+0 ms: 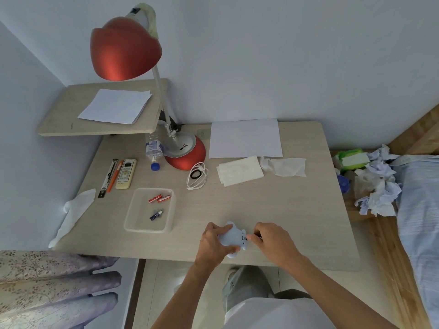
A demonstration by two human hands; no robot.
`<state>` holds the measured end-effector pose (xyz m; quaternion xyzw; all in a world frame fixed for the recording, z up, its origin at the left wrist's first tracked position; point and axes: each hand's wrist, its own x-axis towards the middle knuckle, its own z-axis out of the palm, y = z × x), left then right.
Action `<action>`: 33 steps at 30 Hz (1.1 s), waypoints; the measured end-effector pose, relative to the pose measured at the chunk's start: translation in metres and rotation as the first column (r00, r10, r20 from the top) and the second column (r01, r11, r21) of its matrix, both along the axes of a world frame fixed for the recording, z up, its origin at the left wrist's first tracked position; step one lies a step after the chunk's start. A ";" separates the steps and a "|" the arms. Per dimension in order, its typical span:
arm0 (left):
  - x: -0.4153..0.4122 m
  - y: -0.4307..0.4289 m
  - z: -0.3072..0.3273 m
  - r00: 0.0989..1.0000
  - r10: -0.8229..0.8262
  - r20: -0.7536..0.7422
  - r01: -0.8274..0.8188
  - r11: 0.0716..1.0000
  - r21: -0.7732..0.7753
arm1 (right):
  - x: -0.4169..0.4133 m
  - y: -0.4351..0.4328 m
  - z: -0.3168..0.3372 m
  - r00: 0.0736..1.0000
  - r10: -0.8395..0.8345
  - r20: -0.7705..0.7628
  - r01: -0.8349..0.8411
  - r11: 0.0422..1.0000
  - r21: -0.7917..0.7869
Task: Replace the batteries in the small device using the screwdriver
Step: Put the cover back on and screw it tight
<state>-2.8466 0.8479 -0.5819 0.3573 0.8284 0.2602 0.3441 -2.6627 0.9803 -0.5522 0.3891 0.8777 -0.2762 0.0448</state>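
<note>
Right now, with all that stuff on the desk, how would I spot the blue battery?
Start at the red desk lamp at the back of the table. Toward the front edge and to its left sits a clear plastic tray. Inside, the dark blue battery lies alone, nearer the front than the two red batteries.

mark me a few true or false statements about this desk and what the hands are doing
1. The left hand grips the pale blue device. True.
2. The clear tray holds only red batteries. False: it holds two red batteries and one dark blue battery.
3. The red lamp stands on the floor. False: its base sits on the desk.
4. The remote lies beside an orange pen. True.
5. The right hand lies flat, far from the device. False: its curled fingers are at the device's right end.
</note>
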 end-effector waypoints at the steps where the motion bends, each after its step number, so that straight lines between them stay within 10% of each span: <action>1: 0.000 0.000 0.000 1.000 -0.004 -0.004 0.004 1.000 0.001 | -0.001 0.000 0.000 1.000 0.006 0.028 -0.006 1.000 0.015; 14: 0.000 -0.001 0.000 0.999 -0.023 -0.023 0.023 1.000 0.008 | 0.001 -0.006 -0.005 0.979 -0.046 -0.200 0.047 0.999 0.001; 24: 0.000 0.000 -0.002 0.999 -0.038 -0.030 0.038 0.999 0.006 | -0.008 -0.001 0.006 0.997 -0.007 0.074 -0.002 0.994 0.113; 33: -0.003 -0.002 -0.005 1.000 -0.030 -0.002 0.030 0.999 0.028 | -0.008 -0.002 0.001 0.998 0.003 -0.062 0.000 0.999 0.044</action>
